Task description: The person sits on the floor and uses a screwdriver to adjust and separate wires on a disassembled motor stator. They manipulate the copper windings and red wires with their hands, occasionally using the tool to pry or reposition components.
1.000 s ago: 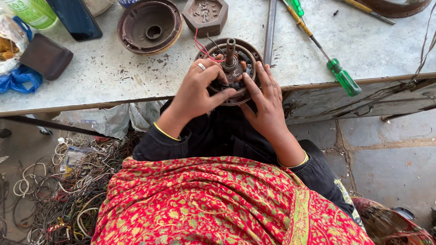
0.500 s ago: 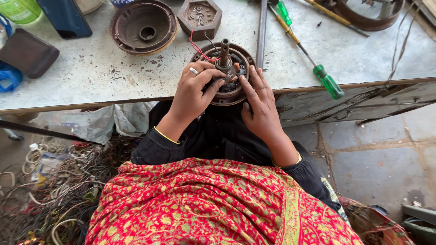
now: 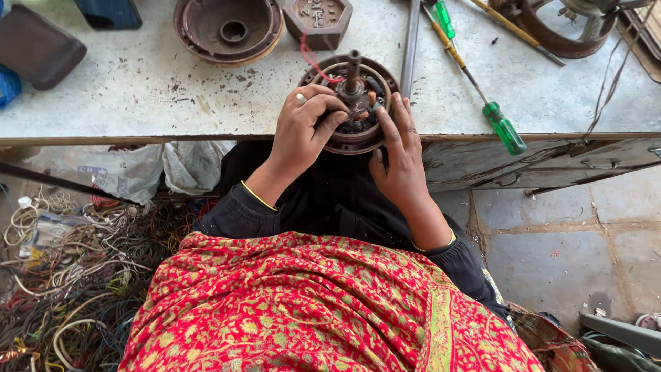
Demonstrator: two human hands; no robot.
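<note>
A round, rusty-brown metal motor core with a steel shaft standing up from its middle (image 3: 352, 103) sits at the near edge of the pale, stained worktable (image 3: 138, 89), in the upper centre of the frame. The left hand (image 3: 303, 127), with a ring on one finger, is clamped over the core's left side, its fingers curled onto the parts around the shaft. The right hand (image 3: 399, 151) presses against the right side with fingers stretched flat and close together, the thumb under the rim. A thin red wire (image 3: 308, 55) loops up from the core toward a dark hexagonal metal block (image 3: 318, 17) just above it. To the upper left lies a round, bowl-shaped rusty metal cover (image 3: 228, 29). Right of the core a long grey metal bar (image 3: 410, 41) lies upright in the frame, and beside it a green-handled screwdriver (image 3: 506, 131) reaches to the table edge. In the lower left a tangle of coloured wires (image 3: 69, 275) covers the floor, and a red patterned shawl (image 3: 310, 310) fills the bottom.
</note>
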